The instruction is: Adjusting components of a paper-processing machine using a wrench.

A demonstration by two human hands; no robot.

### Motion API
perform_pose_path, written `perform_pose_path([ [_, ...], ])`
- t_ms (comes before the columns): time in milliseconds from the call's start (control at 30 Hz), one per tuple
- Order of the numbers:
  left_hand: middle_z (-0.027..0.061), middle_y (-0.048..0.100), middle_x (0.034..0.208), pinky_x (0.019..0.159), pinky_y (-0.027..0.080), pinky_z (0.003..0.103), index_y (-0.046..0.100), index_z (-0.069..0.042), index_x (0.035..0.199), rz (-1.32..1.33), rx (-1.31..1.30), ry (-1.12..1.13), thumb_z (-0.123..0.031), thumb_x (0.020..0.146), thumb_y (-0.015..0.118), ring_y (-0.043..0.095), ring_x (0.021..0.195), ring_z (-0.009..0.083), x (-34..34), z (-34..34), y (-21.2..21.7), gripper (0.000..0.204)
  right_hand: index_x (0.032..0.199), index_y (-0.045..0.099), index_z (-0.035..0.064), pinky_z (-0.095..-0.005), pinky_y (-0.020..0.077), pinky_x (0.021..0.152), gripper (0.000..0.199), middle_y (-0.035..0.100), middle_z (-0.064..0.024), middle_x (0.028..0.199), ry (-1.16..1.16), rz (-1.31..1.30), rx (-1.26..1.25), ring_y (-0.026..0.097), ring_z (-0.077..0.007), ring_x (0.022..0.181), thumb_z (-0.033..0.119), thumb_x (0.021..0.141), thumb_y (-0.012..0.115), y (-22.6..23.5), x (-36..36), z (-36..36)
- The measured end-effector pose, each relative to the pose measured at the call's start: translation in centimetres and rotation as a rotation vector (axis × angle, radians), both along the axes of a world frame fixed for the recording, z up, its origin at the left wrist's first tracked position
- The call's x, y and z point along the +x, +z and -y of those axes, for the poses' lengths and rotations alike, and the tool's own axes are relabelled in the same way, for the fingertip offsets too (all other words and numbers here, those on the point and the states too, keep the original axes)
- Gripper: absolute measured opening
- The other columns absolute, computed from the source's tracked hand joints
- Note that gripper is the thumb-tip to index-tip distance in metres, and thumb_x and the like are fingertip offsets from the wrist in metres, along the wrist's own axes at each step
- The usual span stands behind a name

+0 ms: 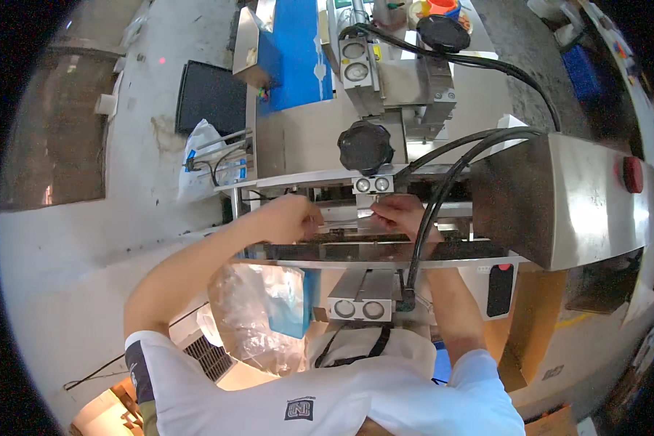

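My left hand (292, 219) is over the metal channel of a machine, its fingers curled together. Whatever lies in its fingertips is too small to make out. Opposite it, my right hand (401, 214) has thumb and fingers pinched beside a small silver metal block (368, 212) below the black knob (365, 147). I cannot tell what that pinch holds. Between the two hands runs a pale, thin strip-like surface (339, 215), part of the channel or something lying in it. Black cables (443, 190) pass in front of my right wrist.
A steel control box (527, 196) with a red button (633, 175) stands at the right. Twin-cylinder blocks (360, 309) sit near my body. Beyond lies a blue conveyor belt (294, 51). A box lined with clear plastic (251, 312) is below my left arm.
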State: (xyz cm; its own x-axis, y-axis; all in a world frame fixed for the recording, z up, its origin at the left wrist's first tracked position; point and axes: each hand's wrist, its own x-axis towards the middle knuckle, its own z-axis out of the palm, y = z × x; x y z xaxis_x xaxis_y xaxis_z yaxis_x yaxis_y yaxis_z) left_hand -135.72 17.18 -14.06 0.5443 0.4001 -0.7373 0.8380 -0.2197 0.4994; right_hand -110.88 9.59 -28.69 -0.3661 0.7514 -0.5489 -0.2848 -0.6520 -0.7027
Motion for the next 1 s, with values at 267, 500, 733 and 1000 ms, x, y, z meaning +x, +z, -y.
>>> perform_pose_path([
  [267,0.0173,0.069,0.097,0.083,0.052,0.044,0.069,-0.008,0.099,-0.184,0.08,-0.187,-0.012,0.078,0.064,0.065,0.099,0.0353,-0.1,-1.1,-6.0,0.022,0.095,0.068,0.0011,-0.0209,0.0463,0.063,0.022,0.067,-0.0036,0.084,-0.063,0.067,0.02,0.057,-0.0073,0.071,0.022,0.09,0.07,-0.2,-0.3,0.4],
  [500,0.0165,0.069,0.101,0.085,0.051,0.046,0.069,-0.008,0.1,-0.188,0.244,-0.33,-0.01,0.08,0.055,0.065,0.099,0.0367,-0.5,-0.5,-12.3,0.024,0.099,0.069,0.0012,-0.0215,0.047,0.063,0.025,0.069,-0.0038,0.083,-0.028,0.117,0.068,0.058,-0.0076,0.07,0.024,0.089,0.071,-1.3,-0.5,0.5],
  [733,0.0196,0.069,0.099,0.085,0.051,0.045,0.069,-0.008,0.102,-0.098,0.202,-0.253,-0.012,0.081,0.056,0.065,0.098,0.0382,-0.6,-1.3,-13.8,0.025,0.1,0.069,0.0023,-0.022,0.0472,0.063,0.025,0.069,-0.0027,0.084,-0.047,0.15,0.052,0.058,-0.0073,0.069,0.025,0.089,0.071,0.4,-0.4,0.2],
  [1000,0.0211,0.069,0.098,0.086,0.052,0.043,0.07,-0.005,0.101,-0.06,0.139,-0.131,-0.02,0.082,0.061,0.065,0.097,0.0381,-1.5,-1.2,-14.0,0.025,0.096,0.07,0.0033,-0.0207,0.0462,0.062,0.024,0.069,-0.0012,0.082,-0.025,0.199,0.057,0.057,-0.0058,0.069,0.026,0.088,0.071,0.2,-0.8,0.0],
])
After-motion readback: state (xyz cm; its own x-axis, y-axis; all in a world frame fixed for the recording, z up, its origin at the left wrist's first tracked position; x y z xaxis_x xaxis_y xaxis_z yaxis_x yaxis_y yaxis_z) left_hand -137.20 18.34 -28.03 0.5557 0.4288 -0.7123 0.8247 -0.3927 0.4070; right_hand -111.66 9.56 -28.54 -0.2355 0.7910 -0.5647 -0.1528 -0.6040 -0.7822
